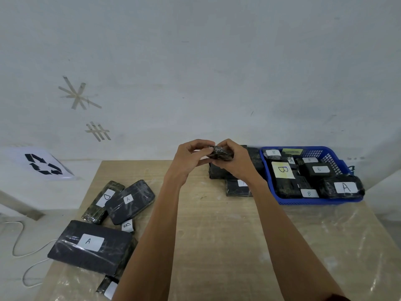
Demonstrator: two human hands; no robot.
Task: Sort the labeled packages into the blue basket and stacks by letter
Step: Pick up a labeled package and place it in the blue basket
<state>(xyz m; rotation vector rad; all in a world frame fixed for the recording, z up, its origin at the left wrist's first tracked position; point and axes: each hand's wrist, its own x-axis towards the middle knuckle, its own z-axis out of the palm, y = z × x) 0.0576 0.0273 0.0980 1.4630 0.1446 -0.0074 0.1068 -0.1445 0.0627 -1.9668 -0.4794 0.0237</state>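
At the far left we see a white sheet with a recycling symbol (46,165) by the wall, and a white cable (17,240) looping on the floor below it. On the left part of the wooden table (206,235) lie black wrapped packages. The large A package (91,246) is nearest us. Behind it the narrow D package (102,202) touches the rounded A package (130,200), and a B label (127,225) pokes out from under that one. In the middle our hands are raised above the table. The left hand (188,161) and the right hand (234,161) pinch the small black package (220,153) between curled fingers and thumbs; we cannot see its label. Behind the hands sits a dark stack (219,172), with a half-hidden A package (237,189) just in front of it. At the right stands the blue basket (325,154), holding packages labelled B and A, one with a big yellow B label (282,170). The corner A package (345,187) rests over its near right corner.
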